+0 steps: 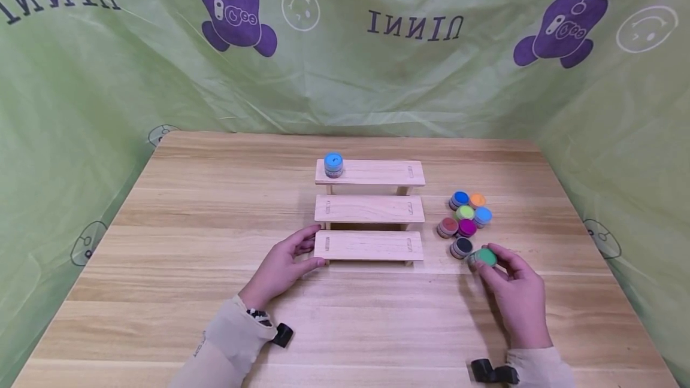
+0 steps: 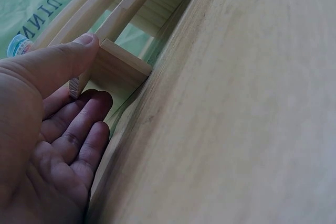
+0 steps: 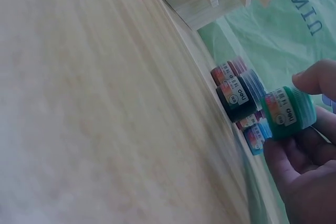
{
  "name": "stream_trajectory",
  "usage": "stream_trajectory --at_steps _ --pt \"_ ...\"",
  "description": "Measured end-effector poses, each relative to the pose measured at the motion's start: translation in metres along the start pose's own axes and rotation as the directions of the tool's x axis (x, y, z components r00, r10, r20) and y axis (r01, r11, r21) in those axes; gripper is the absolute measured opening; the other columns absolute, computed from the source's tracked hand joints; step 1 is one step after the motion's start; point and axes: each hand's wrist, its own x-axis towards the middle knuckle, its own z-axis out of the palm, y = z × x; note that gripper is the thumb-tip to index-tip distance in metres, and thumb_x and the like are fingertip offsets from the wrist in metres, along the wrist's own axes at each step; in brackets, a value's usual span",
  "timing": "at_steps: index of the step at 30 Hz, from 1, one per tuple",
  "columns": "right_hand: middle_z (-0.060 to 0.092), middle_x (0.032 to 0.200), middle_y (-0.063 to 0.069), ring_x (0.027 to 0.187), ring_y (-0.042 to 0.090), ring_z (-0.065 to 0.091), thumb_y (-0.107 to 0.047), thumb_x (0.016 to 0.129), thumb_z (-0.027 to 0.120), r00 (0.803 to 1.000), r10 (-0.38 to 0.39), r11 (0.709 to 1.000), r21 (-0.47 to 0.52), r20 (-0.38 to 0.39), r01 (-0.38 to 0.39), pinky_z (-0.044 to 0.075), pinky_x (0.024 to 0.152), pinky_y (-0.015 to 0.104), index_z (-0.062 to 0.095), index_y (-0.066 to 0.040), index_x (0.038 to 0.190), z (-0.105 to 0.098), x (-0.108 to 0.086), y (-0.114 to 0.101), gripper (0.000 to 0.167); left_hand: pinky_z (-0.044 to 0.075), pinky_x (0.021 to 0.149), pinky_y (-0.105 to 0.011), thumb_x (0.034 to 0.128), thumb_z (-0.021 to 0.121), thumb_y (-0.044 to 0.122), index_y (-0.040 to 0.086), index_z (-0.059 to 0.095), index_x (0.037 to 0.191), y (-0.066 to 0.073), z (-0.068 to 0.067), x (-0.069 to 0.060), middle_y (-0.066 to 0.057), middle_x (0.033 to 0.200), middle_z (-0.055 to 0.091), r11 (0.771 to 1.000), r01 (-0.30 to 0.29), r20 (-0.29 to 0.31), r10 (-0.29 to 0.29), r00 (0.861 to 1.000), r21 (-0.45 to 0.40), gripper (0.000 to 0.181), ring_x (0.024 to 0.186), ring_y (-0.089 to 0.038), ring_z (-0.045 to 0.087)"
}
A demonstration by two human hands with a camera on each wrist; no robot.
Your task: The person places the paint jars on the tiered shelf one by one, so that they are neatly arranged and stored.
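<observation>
Between right thumb and fingers, my right hand (image 1: 520, 298) pinches a small paint jar with a green lid (image 1: 486, 257); the right wrist view shows its label and green paint (image 3: 286, 113). It appears slightly raised, beside the black-lidded jar (image 1: 462, 248). My left hand (image 1: 280, 268) holds the left end of the lowest step of a three-tier wooden stand (image 1: 372, 246), thumb at the front corner and fingers curled at the back and below. A light-blue-lidded jar (image 1: 333, 164) stands upright at the left end of the top step.
Right of the stand is a cluster of jars: dark blue (image 1: 460, 199), orange (image 1: 477, 199), lime green (image 1: 465, 213), light blue (image 1: 483, 215), brownish red (image 1: 447, 227) and magenta (image 1: 466, 227). Green printed cloth (image 1: 334, 88) surrounds the wooden table (image 1: 188, 196) at the back and sides.
</observation>
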Motion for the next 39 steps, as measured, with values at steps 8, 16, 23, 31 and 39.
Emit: stream_trajectory --at_steps 8,16,23,31,39 --pt "0.064 0.114 -0.007 0.091 -0.002 0.066 -0.007 0.086 0.080 0.998 -0.018 0.987 0.159 -0.058 0.027 0.052 0.080 0.010 0.062 -0.001 0.133 0.001 -0.001 -0.001 0.051 0.052 0.098 -0.041 0.0841 0.083 0.017 0.011 0.052 0.146 0.001 0.000 0.001 -0.011 0.121 0.068 1.000 0.001 0.001 -0.001 1.000 -0.004 0.070 0.115 -0.026 0.064" --pt "0.067 0.112 -0.003 0.094 0.007 0.067 -0.002 0.082 0.082 0.994 -0.047 0.952 0.298 -0.103 0.076 0.053 0.081 0.012 0.064 0.002 0.129 0.002 -0.003 -0.002 0.050 0.051 0.099 -0.045 0.0843 0.083 0.015 0.005 0.050 0.146 0.000 0.001 0.001 -0.015 0.121 0.068 0.999 -0.030 0.002 0.030 1.000 -0.017 0.070 0.114 -0.030 0.064" --pt "0.067 0.114 0.002 0.097 0.010 0.067 -0.001 0.081 0.083 0.991 -0.051 0.936 0.340 -0.123 0.090 0.053 0.082 0.013 0.066 0.002 0.127 0.003 -0.006 -0.005 0.050 0.050 0.101 -0.043 0.0834 0.083 0.016 0.009 0.052 0.146 0.003 0.000 0.000 -0.012 0.121 0.068 1.000 0.002 -0.004 -0.002 1.000 -0.003 0.071 0.115 -0.028 0.064" --pt "0.069 0.114 0.002 0.102 0.011 0.066 -0.001 0.081 0.083 0.987 -0.098 0.928 0.347 -0.129 0.138 0.053 0.084 0.013 0.066 0.004 0.125 0.007 -0.009 -0.008 0.048 0.050 0.102 -0.044 0.0842 0.083 0.017 0.009 0.051 0.147 0.005 -0.001 0.000 -0.011 0.122 0.068 1.000 -0.001 -0.005 0.001 1.000 0.007 0.071 0.116 -0.028 0.064" --pt "0.069 0.116 0.002 0.101 0.011 0.066 -0.005 0.082 0.084 0.990 -0.093 0.937 0.327 -0.104 0.122 0.053 0.083 0.013 0.066 0.001 0.127 0.011 -0.011 -0.011 0.049 0.050 0.102 -0.044 0.0833 0.084 0.020 0.012 0.052 0.146 0.002 0.000 -0.002 -0.011 0.123 0.067 1.000 0.023 -0.016 -0.023 1.000 0.007 0.071 0.116 -0.027 0.063"
